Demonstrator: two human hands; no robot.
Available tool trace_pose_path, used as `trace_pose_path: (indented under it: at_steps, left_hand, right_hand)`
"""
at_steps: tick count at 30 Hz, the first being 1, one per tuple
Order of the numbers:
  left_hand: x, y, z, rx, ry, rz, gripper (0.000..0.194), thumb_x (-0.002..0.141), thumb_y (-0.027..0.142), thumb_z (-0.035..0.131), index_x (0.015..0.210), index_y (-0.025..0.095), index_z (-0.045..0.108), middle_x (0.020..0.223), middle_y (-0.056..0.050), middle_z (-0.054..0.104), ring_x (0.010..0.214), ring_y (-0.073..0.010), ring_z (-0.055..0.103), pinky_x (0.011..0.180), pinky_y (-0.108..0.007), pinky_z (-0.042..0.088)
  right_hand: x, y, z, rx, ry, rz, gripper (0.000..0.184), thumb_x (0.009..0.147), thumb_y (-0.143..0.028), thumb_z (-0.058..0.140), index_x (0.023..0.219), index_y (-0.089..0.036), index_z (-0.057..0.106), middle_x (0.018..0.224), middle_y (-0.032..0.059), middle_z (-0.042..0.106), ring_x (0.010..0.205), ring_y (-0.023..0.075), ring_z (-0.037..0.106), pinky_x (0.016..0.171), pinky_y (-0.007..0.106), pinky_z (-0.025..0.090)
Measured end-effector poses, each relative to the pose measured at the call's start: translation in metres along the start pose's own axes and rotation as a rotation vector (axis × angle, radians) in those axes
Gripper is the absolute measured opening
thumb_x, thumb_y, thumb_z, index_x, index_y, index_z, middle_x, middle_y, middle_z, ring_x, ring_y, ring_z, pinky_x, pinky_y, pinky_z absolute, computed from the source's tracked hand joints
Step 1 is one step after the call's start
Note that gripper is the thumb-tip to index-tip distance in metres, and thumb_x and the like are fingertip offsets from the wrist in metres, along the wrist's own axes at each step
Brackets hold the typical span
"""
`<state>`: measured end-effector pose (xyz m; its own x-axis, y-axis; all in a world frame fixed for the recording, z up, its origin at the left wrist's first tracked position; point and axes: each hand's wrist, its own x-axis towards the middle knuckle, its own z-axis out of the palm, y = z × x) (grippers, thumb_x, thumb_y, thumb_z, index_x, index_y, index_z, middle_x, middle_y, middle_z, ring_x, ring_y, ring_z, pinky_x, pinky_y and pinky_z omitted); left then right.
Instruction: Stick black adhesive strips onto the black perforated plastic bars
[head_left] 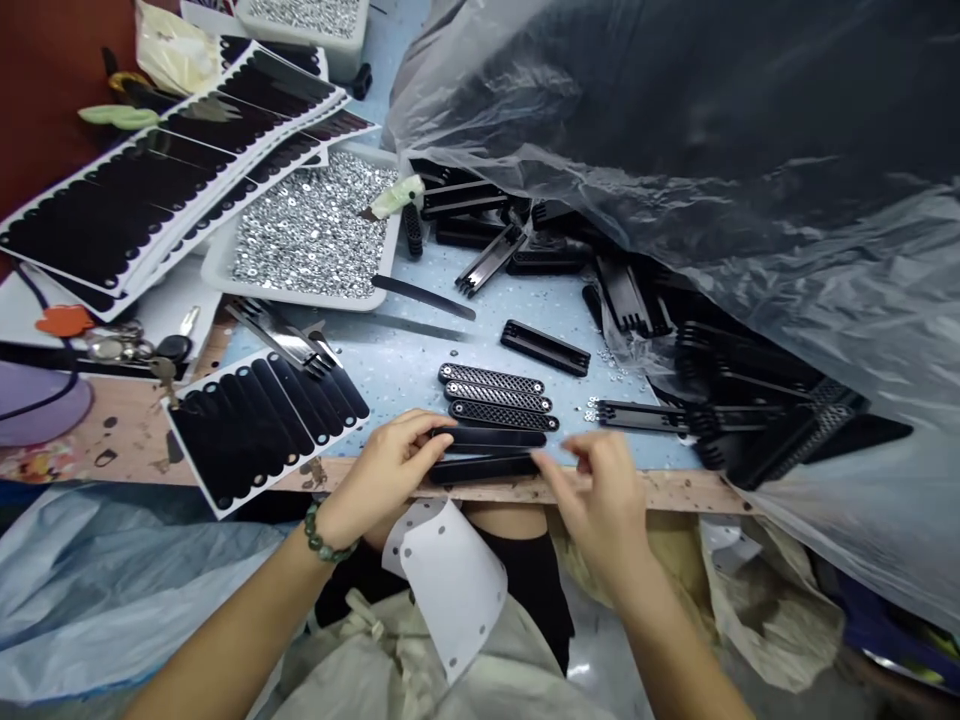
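2 slim black pieces (491, 438) sit lower centre on the worktop (405, 370), likely light, stiff, best held by the ends. Left hand (379, 470): grip pinched on 1; right hand (604, 490): grip slightly open, contact unclear.

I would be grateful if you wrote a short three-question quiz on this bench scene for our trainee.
1. True or false: The bead bracelet is on the right wrist.
2. What fills the white tray nearer to the hands?
A) Green beads
B) Small silvery parts
C) Folded paper
3. Fill in the number: Just beyond the smooth black strip that the left hand pinches, ____ patterned black pieces lie side by side.

Key: 1 false; 2 B; 3 three.
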<state>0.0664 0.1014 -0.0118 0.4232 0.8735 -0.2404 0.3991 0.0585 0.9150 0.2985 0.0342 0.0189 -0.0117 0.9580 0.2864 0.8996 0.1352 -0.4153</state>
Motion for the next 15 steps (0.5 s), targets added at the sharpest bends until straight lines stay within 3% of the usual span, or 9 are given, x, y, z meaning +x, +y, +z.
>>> trace_pose_path:
  at_steps: [1,3,6,7,8,10,12,13,15]
  left_hand:
    - [-0.001,0.001,0.000,0.007,0.015,0.005,0.025,0.091,0.035,0.050,0.105,0.020,0.065,0.103,-0.003,0.061,0.074,-0.0105,0.060,0.071,-0.025,0.049]
    - [-0.005,0.003,0.000,0.050,0.078,0.037,0.027,0.091,0.036,0.050,0.109,0.021,0.063,0.110,-0.003,0.059,0.075,-0.0095,0.060,0.072,-0.024,0.050]
    - [-0.024,0.005,-0.004,0.166,0.235,0.116,0.030,0.091,0.035,0.050,0.117,0.022,0.058,0.113,-0.004,0.057,0.083,-0.0105,0.059,0.077,-0.024,0.049]
    - [-0.032,0.005,-0.005,0.203,0.268,0.139,0.029,0.092,0.034,0.050,0.116,0.022,0.058,0.110,-0.003,0.058,0.086,-0.0114,0.059,0.079,-0.024,0.049]
    - [-0.041,0.004,-0.007,0.231,0.275,0.158,0.027,0.092,0.033,0.049,0.115,0.022,0.058,0.106,-0.003,0.059,0.088,-0.0122,0.059,0.080,-0.024,0.048]
    - [-0.058,0.001,-0.009,0.267,0.211,0.185,0.025,0.093,0.032,0.047,0.114,0.021,0.057,0.105,-0.004,0.060,0.093,-0.0138,0.059,0.080,-0.024,0.048]
    - [-0.069,-0.004,-0.007,0.311,0.123,0.227,0.028,0.093,0.032,0.048,0.117,0.021,0.055,0.114,-0.006,0.059,0.103,-0.0167,0.057,0.085,-0.027,0.049]
    - [-0.072,-0.005,-0.005,0.349,0.101,0.263,0.031,0.092,0.032,0.048,0.120,0.020,0.053,0.119,-0.008,0.058,0.110,-0.0185,0.055,0.090,-0.029,0.048]
    - [-0.071,-0.006,0.003,0.464,0.114,0.357,0.038,0.092,0.032,0.049,0.127,0.019,0.048,0.130,-0.010,0.052,0.122,-0.0220,0.048,0.101,-0.036,0.042]
  right_hand:
    - [-0.014,-0.005,0.000,0.094,-0.093,-0.003,0.019,0.088,-0.034,0.059,0.080,-0.018,0.053,0.073,0.0021,0.054,0.065,0.0140,0.052,0.059,0.026,0.042]
    - [-0.044,-0.018,0.005,0.209,-0.429,0.018,0.029,0.080,-0.045,0.067,0.085,-0.018,0.058,0.078,0.0031,0.060,0.072,0.0164,0.057,0.063,0.027,0.046]
    - [-0.083,-0.036,0.027,0.182,-0.668,0.110,0.089,0.058,-0.057,0.079,0.129,-0.013,0.049,0.116,0.0137,0.060,0.105,0.0300,0.056,0.090,0.042,0.047]
    - [-0.091,-0.040,0.034,0.183,-0.691,0.124,0.087,0.062,-0.051,0.078,0.133,-0.012,0.046,0.119,0.0144,0.059,0.108,0.0304,0.055,0.093,0.043,0.045]
    - [-0.096,-0.043,0.039,0.199,-0.705,0.125,0.071,0.071,-0.042,0.074,0.130,-0.013,0.048,0.117,0.0129,0.060,0.105,0.0285,0.057,0.092,0.042,0.046]
    - [-0.095,-0.044,0.040,0.274,-0.724,0.078,0.041,0.081,-0.027,0.062,0.120,-0.017,0.056,0.107,0.0075,0.065,0.097,0.0231,0.060,0.086,0.037,0.049]
    - [-0.083,-0.038,0.029,0.370,-0.690,-0.021,0.034,0.084,-0.029,0.060,0.117,-0.019,0.058,0.104,0.0050,0.066,0.095,0.0207,0.061,0.083,0.034,0.050]
    - [-0.074,-0.033,0.022,0.408,-0.628,-0.073,0.038,0.084,-0.033,0.061,0.119,-0.019,0.057,0.106,0.0055,0.065,0.096,0.0206,0.061,0.084,0.034,0.050]
    - [-0.055,-0.020,0.008,0.419,-0.375,-0.097,0.028,0.090,-0.029,0.054,0.117,-0.019,0.058,0.105,0.0062,0.065,0.096,0.0183,0.060,0.084,0.032,0.050]
